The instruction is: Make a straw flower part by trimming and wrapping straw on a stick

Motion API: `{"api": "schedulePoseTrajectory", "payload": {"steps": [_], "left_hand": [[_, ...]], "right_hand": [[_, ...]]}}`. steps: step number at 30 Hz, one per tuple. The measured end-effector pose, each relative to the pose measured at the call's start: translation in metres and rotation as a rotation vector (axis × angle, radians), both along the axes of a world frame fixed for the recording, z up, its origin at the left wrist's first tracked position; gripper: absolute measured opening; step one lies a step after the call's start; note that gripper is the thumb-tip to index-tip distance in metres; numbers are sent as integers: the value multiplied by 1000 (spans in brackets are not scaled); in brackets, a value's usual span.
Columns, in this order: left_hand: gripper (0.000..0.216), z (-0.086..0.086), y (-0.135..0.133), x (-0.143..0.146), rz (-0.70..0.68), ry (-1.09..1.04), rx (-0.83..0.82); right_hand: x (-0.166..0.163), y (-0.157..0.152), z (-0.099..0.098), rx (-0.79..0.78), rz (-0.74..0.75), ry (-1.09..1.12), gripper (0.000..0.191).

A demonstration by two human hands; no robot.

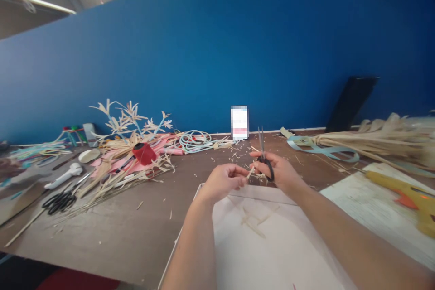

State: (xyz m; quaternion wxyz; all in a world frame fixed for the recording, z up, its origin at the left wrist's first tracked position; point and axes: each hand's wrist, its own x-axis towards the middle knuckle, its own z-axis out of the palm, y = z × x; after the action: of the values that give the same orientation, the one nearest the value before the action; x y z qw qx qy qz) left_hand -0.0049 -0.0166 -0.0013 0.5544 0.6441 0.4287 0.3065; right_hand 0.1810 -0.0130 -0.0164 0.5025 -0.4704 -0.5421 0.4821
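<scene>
My left hand (222,182) is closed in a pinch on a small piece of pale dried leaf (250,173) above a white sheet (272,253). Close beside it, my right hand (277,170) grips a pair of black-handled scissors (262,152) whose blades point up and away. The two hands nearly touch at the leaf piece. A few cut leaf strips (253,222) lie on the sheet just below them.
On the brown table (112,231) to the left lie black scissors (59,201), a red spool (144,153), leaf flowers (131,120) and coiled cord (193,140). At right are a dried leaf bundle (374,138), a yellow glue gun (408,197) and a blue wall behind.
</scene>
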Motion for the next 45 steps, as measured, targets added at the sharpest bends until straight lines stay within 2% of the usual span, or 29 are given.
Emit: {"api": "schedulePoseTrajectory", "payload": {"steps": [5, 9, 21, 26, 29, 31, 36, 40, 45], "left_hand": [[21, 0, 1, 2, 84, 0, 25], [22, -2, 2, 3, 78, 7, -9], [26, -3, 2, 4, 71, -32, -75], [19, -3, 1, 7, 53, -6, -85], [19, -3, 2, 8, 120, -52, -110], [22, -3, 5, 6, 221, -154, -107], [28, -4, 11, 0, 468, -483, -106], [27, -3, 13, 0, 528, -638, -84], [28, 1, 11, 4, 551, -677, -78]], "right_hand": [[-1, -3, 1, -1, 90, 2, 42], [-4, -4, 2, 23, 137, 39, 46], [-3, -1, -1, 68, 90, 6, 45], [-8, -3, 2, 76, 83, -3, 44], [-9, -5, 5, 55, 49, -8, 45], [-9, -6, 7, 15, 40, -21, 47], [-10, -8, 5, -58, 190, -76, 51], [-12, -9, 1, -75, 292, -146, 52], [-13, -11, 2, -68, 341, -188, 52]]}}
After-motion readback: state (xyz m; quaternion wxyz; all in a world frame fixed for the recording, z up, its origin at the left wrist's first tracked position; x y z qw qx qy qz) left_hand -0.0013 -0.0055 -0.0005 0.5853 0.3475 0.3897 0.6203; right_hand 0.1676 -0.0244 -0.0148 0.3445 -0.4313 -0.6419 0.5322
